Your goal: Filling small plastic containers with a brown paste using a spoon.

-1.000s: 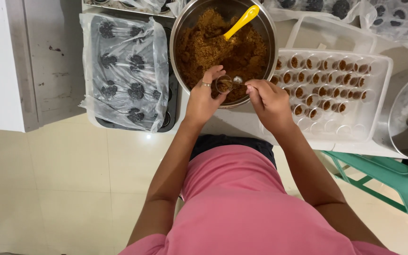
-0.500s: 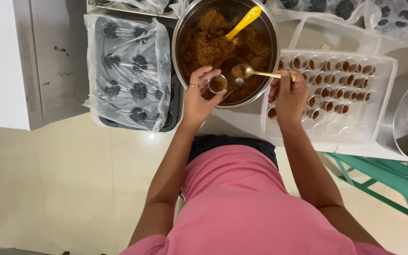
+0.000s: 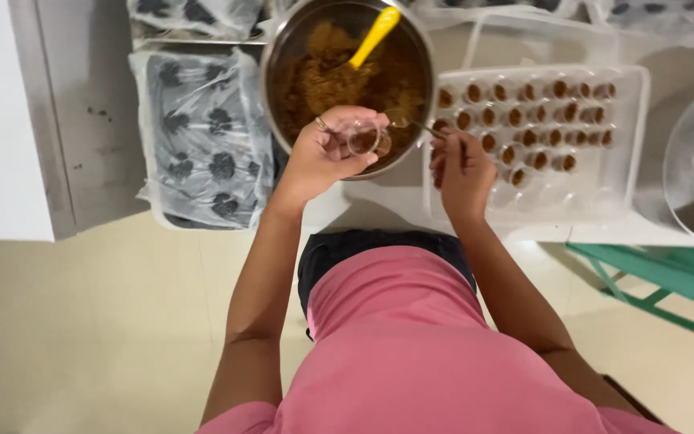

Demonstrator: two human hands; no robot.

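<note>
Head view, cup (image 3: 363,138) in left hand (image 3: 324,154), spoon (image 3: 411,123) right hand (image 3: 461,167)

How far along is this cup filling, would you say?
Roughly three rows of small cups in the clear tray already hold brown filling. In hand now: the left hand holds an empty-looking clear cup over the metal bowl, and the right hand holds a spoon beside it. Left: plenty of brown mix in the bowl, and bare space at the tray's near edge.

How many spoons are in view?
2: a yellow spoon standing in the big bowl, and a small metal spoon in the right hand. Others may be hidden.
</note>
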